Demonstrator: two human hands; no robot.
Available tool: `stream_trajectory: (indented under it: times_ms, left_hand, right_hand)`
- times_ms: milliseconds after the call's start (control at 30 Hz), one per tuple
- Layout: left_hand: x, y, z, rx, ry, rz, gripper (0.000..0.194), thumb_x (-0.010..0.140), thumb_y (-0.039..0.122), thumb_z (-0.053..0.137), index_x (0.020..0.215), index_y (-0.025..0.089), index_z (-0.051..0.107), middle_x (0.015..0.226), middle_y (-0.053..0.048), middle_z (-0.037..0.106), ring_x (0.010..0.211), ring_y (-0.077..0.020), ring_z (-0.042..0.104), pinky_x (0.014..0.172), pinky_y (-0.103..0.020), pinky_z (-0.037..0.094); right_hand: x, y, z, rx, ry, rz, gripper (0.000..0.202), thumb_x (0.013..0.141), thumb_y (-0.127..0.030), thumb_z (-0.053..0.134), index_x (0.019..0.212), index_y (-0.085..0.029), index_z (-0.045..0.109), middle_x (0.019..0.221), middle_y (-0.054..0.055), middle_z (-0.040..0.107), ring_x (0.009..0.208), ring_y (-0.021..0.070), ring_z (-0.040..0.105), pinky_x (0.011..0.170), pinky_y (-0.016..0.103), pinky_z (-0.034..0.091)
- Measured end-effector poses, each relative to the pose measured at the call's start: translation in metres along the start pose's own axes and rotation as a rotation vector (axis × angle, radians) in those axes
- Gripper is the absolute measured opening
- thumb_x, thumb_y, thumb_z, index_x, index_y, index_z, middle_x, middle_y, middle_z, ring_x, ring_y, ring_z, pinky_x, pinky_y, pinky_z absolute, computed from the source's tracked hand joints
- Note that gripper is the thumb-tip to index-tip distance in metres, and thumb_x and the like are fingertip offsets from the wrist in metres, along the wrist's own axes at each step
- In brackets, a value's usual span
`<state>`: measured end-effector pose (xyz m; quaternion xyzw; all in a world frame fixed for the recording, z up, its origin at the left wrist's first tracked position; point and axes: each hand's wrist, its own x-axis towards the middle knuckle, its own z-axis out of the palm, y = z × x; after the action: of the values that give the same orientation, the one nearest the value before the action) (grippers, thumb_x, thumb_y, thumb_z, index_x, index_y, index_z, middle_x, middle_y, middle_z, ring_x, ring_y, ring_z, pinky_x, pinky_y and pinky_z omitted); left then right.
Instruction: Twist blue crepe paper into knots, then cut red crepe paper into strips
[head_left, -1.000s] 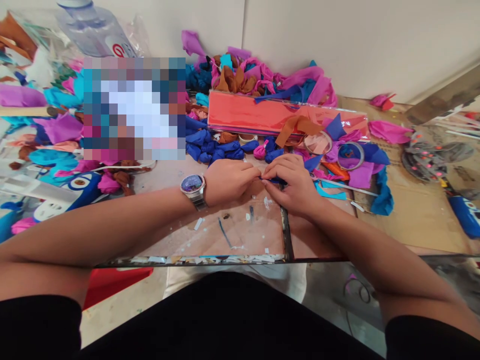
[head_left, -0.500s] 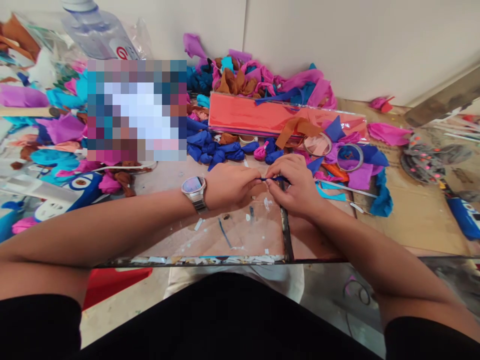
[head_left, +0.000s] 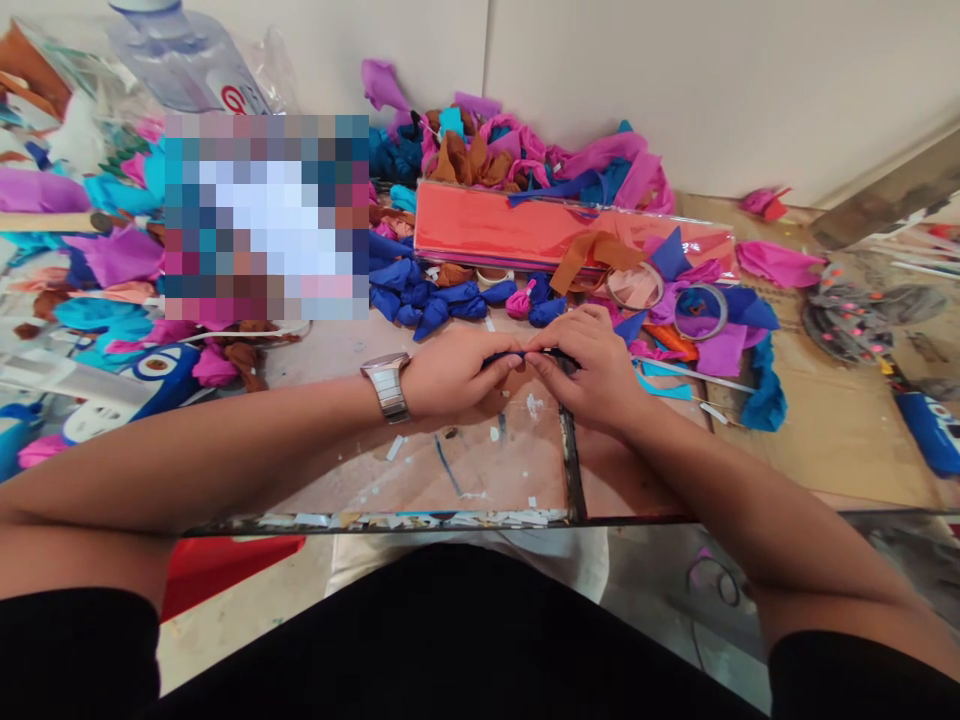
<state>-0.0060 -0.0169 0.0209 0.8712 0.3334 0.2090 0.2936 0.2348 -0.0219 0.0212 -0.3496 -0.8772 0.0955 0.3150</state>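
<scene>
A narrow dark blue fabric strip stretches between my two hands over the worktable. My left hand, below a metal wristwatch, pinches one end between thumb and fingers. Close beside it, my right hand grips the other end, fingers bent and thumb pressed in; most of the strip there is hidden. Just behind my hands lie several knotted blue fabric pieces and a small pink knot.
A clear-wrapped pack of red sheets lies behind the hands. Tape rolls sit among fabric scraps on the right. Heaped scraps and a large plastic bottle stand left. Cardboard covers the right side.
My left wrist has rolled, so the watch band now faces me instead of the dial. More of the blue strip shows at my left fingers. My right hand has barely moved.
</scene>
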Motion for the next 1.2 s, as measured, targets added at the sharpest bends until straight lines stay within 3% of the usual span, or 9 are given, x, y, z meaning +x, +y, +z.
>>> stream_trajectory:
  times_ms: [167, 333, 500, 600, 733, 867, 1067, 1200]
  left_hand:
    - [0.001, 0.001, -0.001, -0.024, 0.005, -0.020, 0.034, 0.108, 0.035, 0.046, 0.088, 0.019, 0.068, 0.078, -0.001, 0.071, 0.068, -0.0138, 0.060, 0.069, -0.027, 0.041]
    - [0.003, 0.004, -0.004, -0.187, -0.047, -0.038, 0.032, 0.106, 0.034, 0.047, 0.086, 0.019, 0.067, 0.078, 0.000, 0.073, 0.069, -0.0133, 0.062, 0.070, -0.027, 0.045]
    - [0.005, 0.001, -0.001, -0.323, -0.083, -0.050, 0.028, 0.105, 0.032, 0.049, 0.087, 0.018, 0.066, 0.077, 0.000, 0.073, 0.070, -0.0125, 0.064, 0.071, -0.025, 0.049]
    - [0.006, 0.002, 0.000, -0.430, -0.099, -0.108, 0.025, 0.103, 0.032, 0.052, 0.087, 0.018, 0.065, 0.073, 0.001, 0.071, 0.061, -0.0100, 0.060, 0.062, -0.023, 0.047]
    - [0.006, 0.008, -0.003, -0.628, -0.163, -0.283, 0.018, 0.101, 0.029, 0.053, 0.088, 0.018, 0.061, 0.070, 0.003, 0.068, 0.044, -0.0062, 0.049, 0.043, -0.020, 0.036]
    - [0.006, 0.011, -0.008, -0.762, -0.208, -0.369, 0.014, 0.099, 0.027, 0.055, 0.088, 0.019, 0.059, 0.071, 0.001, 0.068, 0.042, -0.0058, 0.048, 0.039, -0.018, 0.033]
    - [0.005, 0.010, -0.009, -0.792, -0.192, -0.377, 0.031, 0.106, 0.043, 0.049, 0.090, 0.019, 0.062, 0.071, 0.000, 0.067, 0.044, -0.0071, 0.048, 0.042, -0.021, 0.034]
    - [0.005, 0.009, -0.009, -0.780, -0.190, -0.379, 0.029, 0.107, 0.040, 0.051, 0.091, 0.018, 0.061, 0.072, 0.000, 0.065, 0.045, -0.0056, 0.048, 0.041, -0.019, 0.033]
  right_hand:
    - [0.000, -0.001, 0.000, 0.007, 0.009, -0.033, 0.012, 0.104, -0.035, 0.066, 0.103, -0.026, 0.075, 0.095, 0.003, 0.082, 0.091, 0.0238, 0.073, 0.097, 0.047, 0.043]
    - [0.000, -0.001, 0.000, 0.004, 0.038, -0.012, 0.013, 0.104, -0.035, 0.065, 0.100, -0.026, 0.075, 0.092, 0.003, 0.081, 0.089, 0.0233, 0.073, 0.098, 0.048, 0.044]
    - [0.000, 0.000, 0.000, 0.024, 0.019, -0.038, 0.015, 0.104, -0.033, 0.064, 0.110, -0.028, 0.077, 0.096, 0.003, 0.082, 0.091, 0.0239, 0.074, 0.096, 0.048, 0.045]
    - [0.000, 0.000, 0.000, 0.027, 0.009, -0.046, 0.015, 0.104, -0.033, 0.064, 0.108, -0.029, 0.078, 0.095, 0.002, 0.082, 0.091, 0.0232, 0.074, 0.098, 0.048, 0.045]
    - [0.000, 0.000, 0.000, 0.036, 0.034, -0.072, 0.014, 0.104, -0.031, 0.065, 0.107, -0.028, 0.078, 0.096, 0.002, 0.083, 0.092, 0.0224, 0.075, 0.099, 0.048, 0.046]
    - [0.001, 0.001, 0.000, 0.040, 0.047, -0.098, 0.013, 0.104, -0.028, 0.066, 0.107, -0.028, 0.078, 0.098, 0.002, 0.083, 0.091, 0.0215, 0.075, 0.098, 0.048, 0.046]
    - [0.001, 0.002, -0.001, 0.017, 0.035, -0.107, 0.011, 0.105, -0.029, 0.065, 0.104, -0.028, 0.076, 0.098, 0.002, 0.083, 0.089, 0.0212, 0.074, 0.098, 0.048, 0.045]
    - [0.001, 0.002, -0.001, 0.005, 0.054, -0.120, 0.008, 0.104, -0.028, 0.067, 0.105, -0.027, 0.075, 0.098, 0.002, 0.083, 0.089, 0.0210, 0.074, 0.098, 0.047, 0.045]
